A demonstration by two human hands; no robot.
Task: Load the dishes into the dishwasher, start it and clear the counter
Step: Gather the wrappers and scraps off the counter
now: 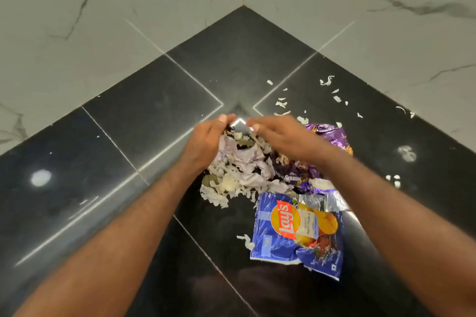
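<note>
- Two hands met at the far edge of the scraps [242,170], a loose pale heap lying on the black counter [154,110] near its corner.
- The left hand [206,141] was cupped against the heap's left side, thumb up at the far edge. Its fingers were buried in the scraps, so I could not tell whether they had closed on any.
- The right hand [283,136] lay palm down over the heap's right side, its thumb tip just beside the left thumb. Its fingers were hidden beneath it, and its grip could not be told either.
- Only a narrow gap showed between the two thumbs.
- A crumpled purple wrapper [329,134] touched the heap's right side, partly under the right hand.
- A blue chip bag [296,229] lay flat on the heap's near side, its torn top touching the scraps.
- Small white bits [327,81] were scattered beyond the heap to the right, towards the marble wall [103,8].
</note>
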